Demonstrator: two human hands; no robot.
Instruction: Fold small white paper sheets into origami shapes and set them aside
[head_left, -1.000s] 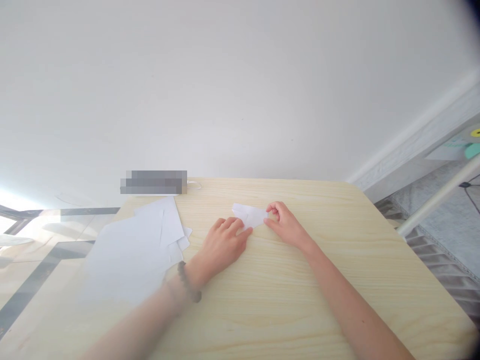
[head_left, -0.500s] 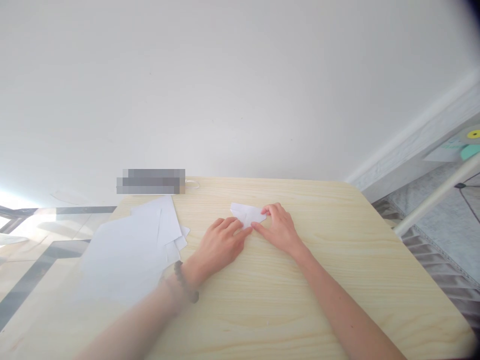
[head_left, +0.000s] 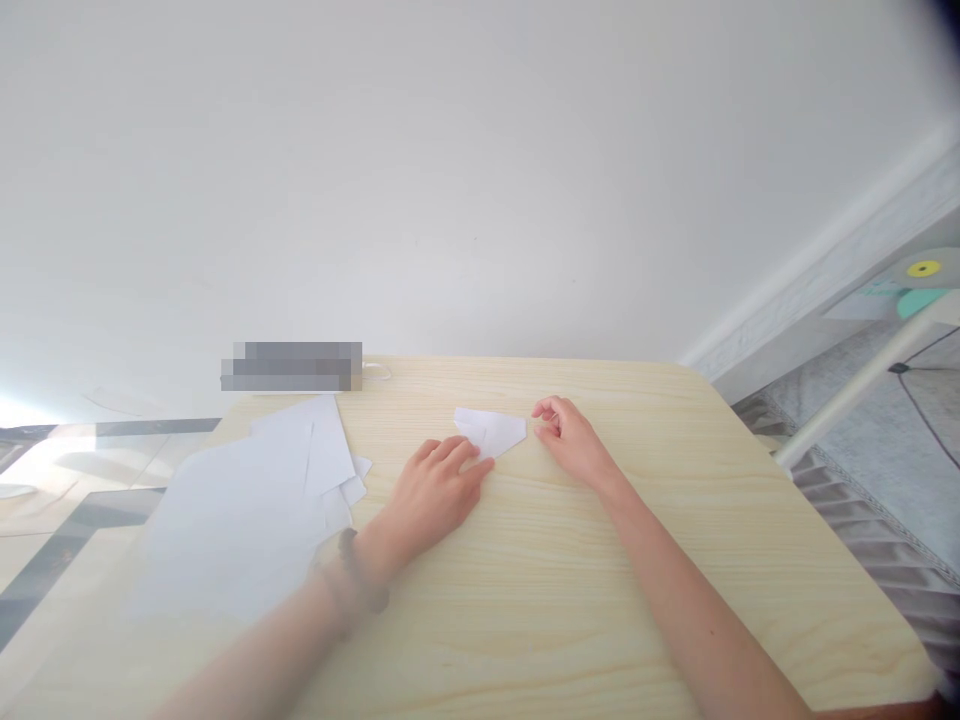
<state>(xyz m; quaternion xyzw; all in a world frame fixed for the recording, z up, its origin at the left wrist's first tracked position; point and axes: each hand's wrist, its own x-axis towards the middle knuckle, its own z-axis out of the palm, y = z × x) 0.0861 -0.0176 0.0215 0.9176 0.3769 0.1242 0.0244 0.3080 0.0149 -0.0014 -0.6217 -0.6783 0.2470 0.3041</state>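
A small folded piece of white paper (head_left: 495, 430) lies on the table, with crease lines and slanting edges. My left hand (head_left: 439, 490), a dark bead bracelet at its wrist, holds the paper at its lower left, the fingertips resting on it and the thumb at the near edge. Just right of the paper is my right hand (head_left: 574, 440), apart from it. Its fingers are loosely curled with a gap to the thumb, and nothing shows in them.
Several white paper sheets (head_left: 232, 500) overlap on the table's left side. Behind them sits a blurred-out dark object (head_left: 289, 368) with a white loop (head_left: 377, 371) beside it. The light wooden table (head_left: 600, 610) meets a white wall (head_left: 480, 180). A pale pole (head_left: 855, 390) stands off the right edge.
My right hand has let go of the folded paper's right corner and moved a little to the right. My left hand stays on the paper. The whole view has shifted slightly.
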